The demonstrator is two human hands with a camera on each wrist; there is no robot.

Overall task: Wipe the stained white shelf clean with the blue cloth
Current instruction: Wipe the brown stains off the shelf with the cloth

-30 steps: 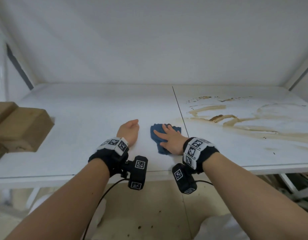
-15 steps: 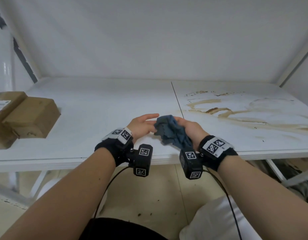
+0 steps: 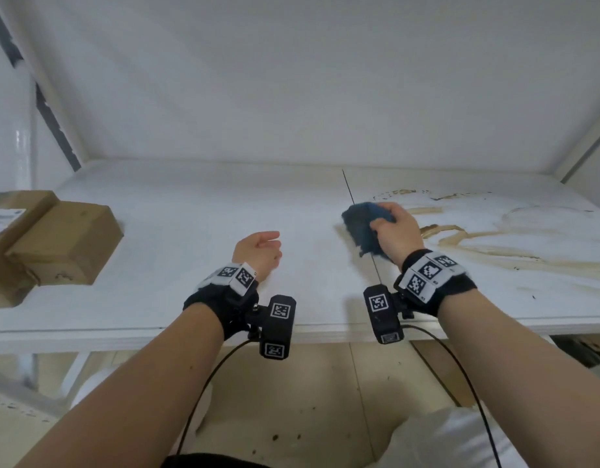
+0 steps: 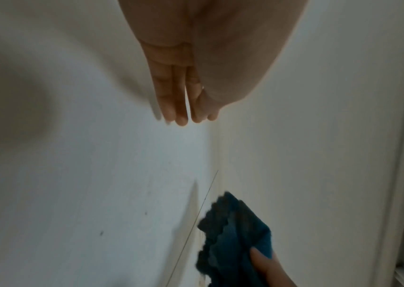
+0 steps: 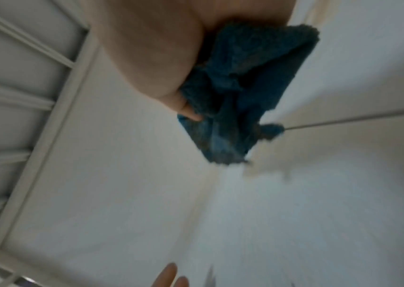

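Observation:
The white shelf (image 3: 190, 224) carries brown stains (image 3: 460, 238) across its right half. My right hand (image 3: 393, 228) grips the bunched blue cloth (image 3: 362, 224) at the seam between the two shelf boards, at the left edge of the stains. In the right wrist view the cloth (image 5: 240, 93) hangs crumpled from my palm, my fingers curled round it. My left hand (image 3: 261, 248) hovers low over the shelf to the left, fingers straight and relaxed, holding nothing. The left wrist view shows those fingers (image 4: 181, 97) extended and the cloth (image 4: 235, 236) lower right.
Cardboard boxes (image 3: 55, 241) sit on the shelf's left end. The shelf's back wall (image 3: 291, 96) rises behind. A white upright (image 3: 582, 143) frames the right side. The front edge (image 3: 122, 336) runs just under my wrists, with the floor below.
My right hand picked the cloth up off the shelf, bunched it with the left hand's help, then carried it forward to the stain's edge. The left hand let go and drew away.

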